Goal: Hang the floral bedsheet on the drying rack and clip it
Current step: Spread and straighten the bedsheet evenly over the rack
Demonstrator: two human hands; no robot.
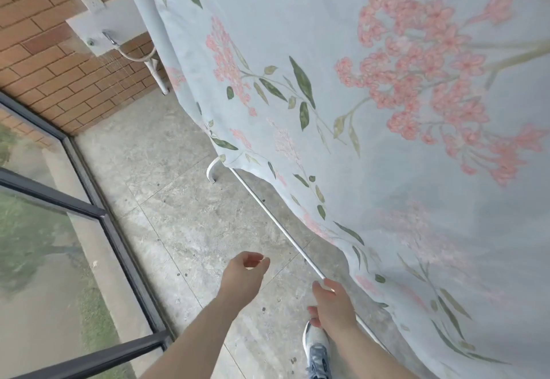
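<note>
The floral bedsheet is already draped over the drying rack; no clips are seen. The left hand is loosely curled and empty; the right hand rests at the rail, its grip unclear.

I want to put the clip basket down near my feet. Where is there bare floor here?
Bare concrete floor lies between the dark window frame and the rack's white bar, up to the brick wall. Right of the bar it is crowded: the floral bedsheet hangs there, and the right hand and a shoe sit beside it.

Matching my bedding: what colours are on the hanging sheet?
Pale blue bedsheet with pink flower clusters and green leaves; head view.
</note>
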